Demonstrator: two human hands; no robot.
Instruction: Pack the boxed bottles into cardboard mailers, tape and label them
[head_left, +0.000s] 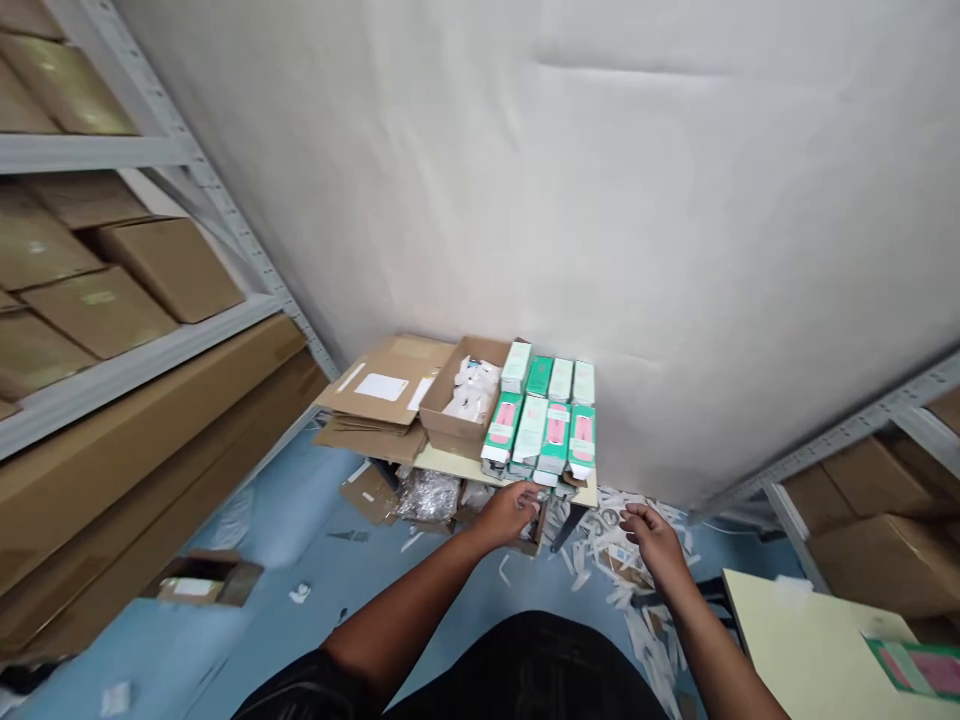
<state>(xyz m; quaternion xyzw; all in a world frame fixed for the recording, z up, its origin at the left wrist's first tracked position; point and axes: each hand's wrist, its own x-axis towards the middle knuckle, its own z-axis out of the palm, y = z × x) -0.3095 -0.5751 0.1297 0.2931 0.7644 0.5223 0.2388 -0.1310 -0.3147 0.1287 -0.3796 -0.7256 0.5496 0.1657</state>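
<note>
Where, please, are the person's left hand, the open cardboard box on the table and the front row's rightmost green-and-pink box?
Left hand (pixel 507 514): head view, on the middle of the hand.
Open cardboard box (pixel 454 432): head view, on its front wall.
Rightmost green-and-pink box (pixel 583 429): head view, on its pink panel.

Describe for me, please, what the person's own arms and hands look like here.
The left hand and right hand are bare, without gloves. The left forearm and right forearm are uncovered too, with no watch or bracelet visible. A plain black sleeve ends near the left elbow; the right sleeve is out of view.
</note>
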